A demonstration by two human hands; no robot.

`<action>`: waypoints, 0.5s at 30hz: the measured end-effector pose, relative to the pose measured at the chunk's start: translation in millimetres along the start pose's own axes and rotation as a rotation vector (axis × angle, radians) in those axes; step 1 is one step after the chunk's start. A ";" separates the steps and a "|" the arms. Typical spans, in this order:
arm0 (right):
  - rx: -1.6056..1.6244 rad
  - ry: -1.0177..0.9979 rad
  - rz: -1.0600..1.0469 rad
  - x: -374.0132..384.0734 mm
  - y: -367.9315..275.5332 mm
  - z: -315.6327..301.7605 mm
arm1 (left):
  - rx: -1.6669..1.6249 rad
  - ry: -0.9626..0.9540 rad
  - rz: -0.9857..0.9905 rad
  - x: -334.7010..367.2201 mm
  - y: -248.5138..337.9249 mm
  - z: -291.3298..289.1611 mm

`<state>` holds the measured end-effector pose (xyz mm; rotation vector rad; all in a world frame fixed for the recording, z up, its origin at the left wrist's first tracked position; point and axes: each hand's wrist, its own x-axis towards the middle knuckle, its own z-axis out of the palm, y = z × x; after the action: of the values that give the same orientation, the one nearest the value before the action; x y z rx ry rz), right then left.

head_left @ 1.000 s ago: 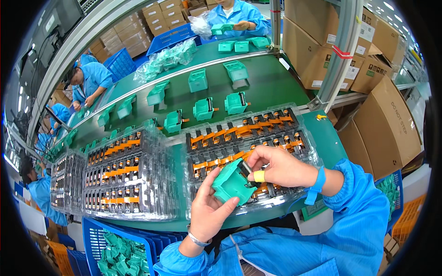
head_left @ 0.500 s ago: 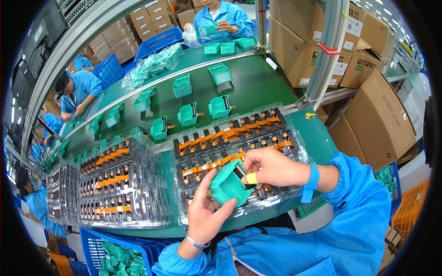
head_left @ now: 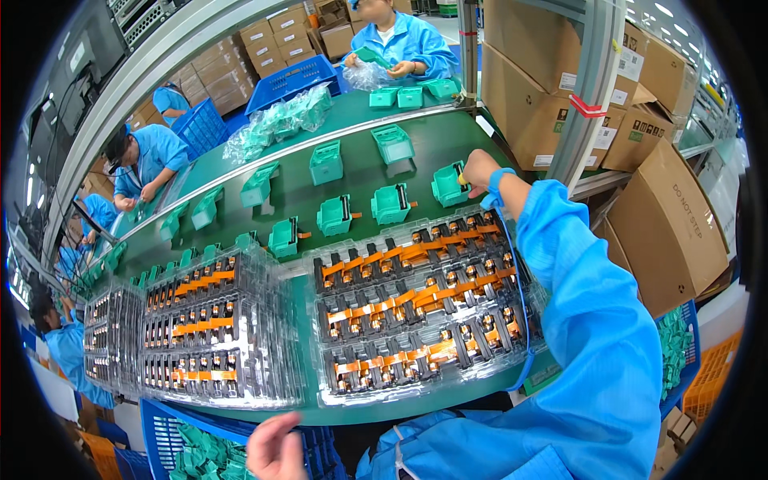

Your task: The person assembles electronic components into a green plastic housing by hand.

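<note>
At the end of the row on the green conveyor, my right hand (head_left: pixel 482 171) is closed on a green plastic housing (head_left: pixel 449 186), fingertips on its right edge. A yellow wrap shows on one finger, and a blue strap with a cord circles that wrist. Down at the lower edge, my left hand (head_left: pixel 277 450) holds nothing, its fingers loosely apart and a little blurred. It hovers beside a blue basket (head_left: pixel 160 416) of green plastic parts. Between my hands lies a clear plastic tray (head_left: pixel 416 392) with rows of black parts and orange flex cables.
Stacked clear trays (head_left: pixel 264 344) stand to the left. More green housings (head_left: pixel 326 162) sit in rows on the conveyor (head_left: pixel 352 180). A co-worker (head_left: pixel 404 44) handles a green part across the bench; others work at left. A metal post (head_left: pixel 590 104) and cardboard boxes (head_left: pixel 664 224) stand right.
The green housing has gone from both hands above the tray to the conveyor's right end, carried by my right hand. My left hand has let go and dropped toward the blue basket.
</note>
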<state>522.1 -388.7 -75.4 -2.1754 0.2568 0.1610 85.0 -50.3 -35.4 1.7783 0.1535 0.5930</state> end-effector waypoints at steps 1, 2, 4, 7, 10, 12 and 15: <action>-0.117 -0.078 0.047 5.5 -2.0 4.0 | 0.075 0.127 -0.019 -6.6 -0.1 -15.5; -0.235 -0.154 0.095 10.2 -2.2 6.1 | 0.226 0.186 0.005 -11.5 -2.7 -34.8; -0.228 -0.155 0.077 20.5 3.9 10.2 | 0.290 0.392 -0.075 -26.4 -11.3 -71.6; -0.154 -0.146 0.081 28.1 22.4 13.3 | 0.358 0.576 -0.132 -43.8 -23.9 -117.5; -0.247 -0.146 0.043 12.6 16.0 8.4 | 0.387 0.629 -0.255 -48.9 -31.5 -153.3; -0.659 -0.110 -0.138 -14.4 -3.2 -2.5 | 0.410 0.664 -0.327 -48.3 -37.7 -169.4; -0.475 0.132 -0.655 -42.7 4.6 -16.6 | 0.417 0.568 -0.288 -44.6 -52.8 -194.6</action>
<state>479.9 -399.5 -60.5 -2.6194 -0.4714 -0.3240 -33.8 116.2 -64.5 1.8875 0.9666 0.8864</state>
